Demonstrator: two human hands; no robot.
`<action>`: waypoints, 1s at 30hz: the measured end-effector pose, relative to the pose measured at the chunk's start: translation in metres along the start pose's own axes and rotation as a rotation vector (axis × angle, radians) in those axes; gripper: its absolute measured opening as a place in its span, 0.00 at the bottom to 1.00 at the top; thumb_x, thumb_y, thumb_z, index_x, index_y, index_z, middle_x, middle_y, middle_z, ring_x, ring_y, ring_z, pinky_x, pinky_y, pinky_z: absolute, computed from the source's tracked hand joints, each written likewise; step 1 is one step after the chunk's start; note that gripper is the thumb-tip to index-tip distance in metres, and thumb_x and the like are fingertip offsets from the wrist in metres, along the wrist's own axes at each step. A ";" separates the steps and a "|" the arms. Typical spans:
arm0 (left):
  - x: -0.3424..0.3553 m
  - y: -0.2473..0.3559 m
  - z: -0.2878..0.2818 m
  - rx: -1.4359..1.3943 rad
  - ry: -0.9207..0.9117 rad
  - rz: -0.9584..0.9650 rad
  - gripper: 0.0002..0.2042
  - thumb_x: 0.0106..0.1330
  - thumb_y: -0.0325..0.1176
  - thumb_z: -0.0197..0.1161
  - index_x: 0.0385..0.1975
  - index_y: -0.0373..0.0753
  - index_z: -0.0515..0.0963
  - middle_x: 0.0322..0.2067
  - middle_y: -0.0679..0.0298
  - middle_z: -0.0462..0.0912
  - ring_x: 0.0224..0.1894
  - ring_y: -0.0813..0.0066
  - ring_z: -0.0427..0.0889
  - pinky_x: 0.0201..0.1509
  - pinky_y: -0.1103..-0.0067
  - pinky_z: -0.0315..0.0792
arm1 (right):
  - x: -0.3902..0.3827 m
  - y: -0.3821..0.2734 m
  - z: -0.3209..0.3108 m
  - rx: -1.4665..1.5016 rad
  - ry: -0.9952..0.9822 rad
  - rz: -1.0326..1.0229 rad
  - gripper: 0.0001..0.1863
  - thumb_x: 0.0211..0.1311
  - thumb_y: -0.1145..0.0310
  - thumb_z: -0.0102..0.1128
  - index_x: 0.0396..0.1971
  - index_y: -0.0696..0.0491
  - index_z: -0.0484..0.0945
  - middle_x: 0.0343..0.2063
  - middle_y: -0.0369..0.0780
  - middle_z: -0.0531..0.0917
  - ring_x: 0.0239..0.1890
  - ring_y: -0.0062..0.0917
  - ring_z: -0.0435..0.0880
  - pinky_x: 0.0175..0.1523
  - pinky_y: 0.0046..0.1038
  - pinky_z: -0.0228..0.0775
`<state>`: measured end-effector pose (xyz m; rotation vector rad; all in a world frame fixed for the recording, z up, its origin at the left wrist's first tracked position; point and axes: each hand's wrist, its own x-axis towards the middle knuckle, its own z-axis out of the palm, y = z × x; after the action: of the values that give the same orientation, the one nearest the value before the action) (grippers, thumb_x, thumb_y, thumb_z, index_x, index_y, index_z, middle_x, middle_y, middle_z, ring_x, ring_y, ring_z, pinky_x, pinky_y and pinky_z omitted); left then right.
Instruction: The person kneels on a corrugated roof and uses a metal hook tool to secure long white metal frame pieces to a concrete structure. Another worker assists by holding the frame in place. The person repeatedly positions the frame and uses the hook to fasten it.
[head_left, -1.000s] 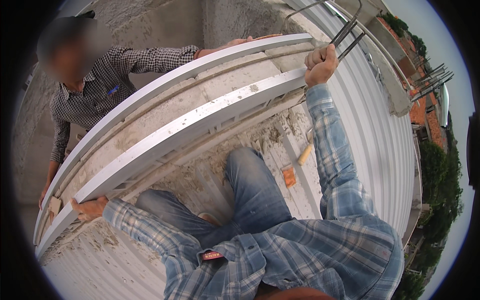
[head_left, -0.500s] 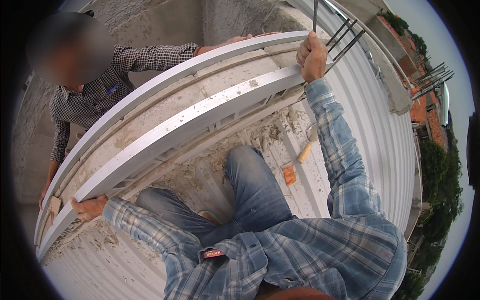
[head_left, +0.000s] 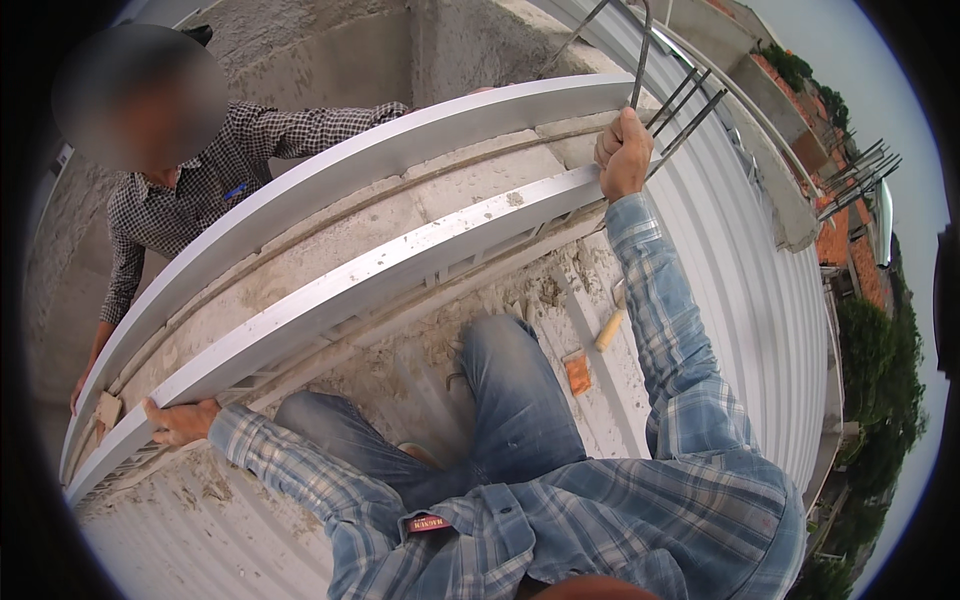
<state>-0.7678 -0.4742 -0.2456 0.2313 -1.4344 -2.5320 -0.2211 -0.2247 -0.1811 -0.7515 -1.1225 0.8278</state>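
Positioning, apparently, a bent rod (head_left: 643, 60) at the right end of the near rail (head_left: 400, 258), right hand (head_left: 623, 152) fisted round it, left hand (head_left: 183, 421) curled round rail's left end; next likely needs rail held steady.

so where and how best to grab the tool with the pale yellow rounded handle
Probably by the pale yellow rounded handle, coming from the picture's lower left: it looks slim enough to wrap, and its free end points that way, with the grey head beyond.
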 end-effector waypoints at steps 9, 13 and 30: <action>0.017 -0.009 -0.002 0.044 -0.036 0.059 0.42 0.52 0.41 0.68 0.64 0.31 0.53 0.53 0.37 0.69 0.48 0.41 0.78 0.48 0.52 0.82 | -0.008 0.009 0.002 -0.062 0.054 -0.232 0.25 0.72 0.55 0.45 0.15 0.50 0.59 0.12 0.29 0.58 0.13 0.14 0.54 0.18 0.22 0.42; 0.006 -0.002 0.001 0.060 -0.023 0.065 0.42 0.52 0.42 0.68 0.63 0.29 0.53 0.53 0.37 0.69 0.48 0.40 0.78 0.48 0.54 0.82 | -0.012 0.000 0.014 -0.040 0.015 -0.231 0.25 0.73 0.54 0.45 0.16 0.50 0.60 0.12 0.29 0.58 0.14 0.14 0.53 0.19 0.22 0.43; 0.024 -0.006 -0.007 0.142 -0.002 0.087 0.41 0.49 0.45 0.69 0.59 0.27 0.60 0.53 0.41 0.66 0.49 0.43 0.77 0.44 0.53 0.84 | -0.014 -0.013 0.036 -0.293 -0.001 -0.221 0.26 0.74 0.52 0.44 0.15 0.48 0.58 0.11 0.28 0.56 0.12 0.13 0.52 0.17 0.22 0.41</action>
<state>-0.7895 -0.4836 -0.2552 0.1857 -1.5905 -2.3655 -0.2561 -0.2398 -0.1676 -0.8496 -1.3177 0.4833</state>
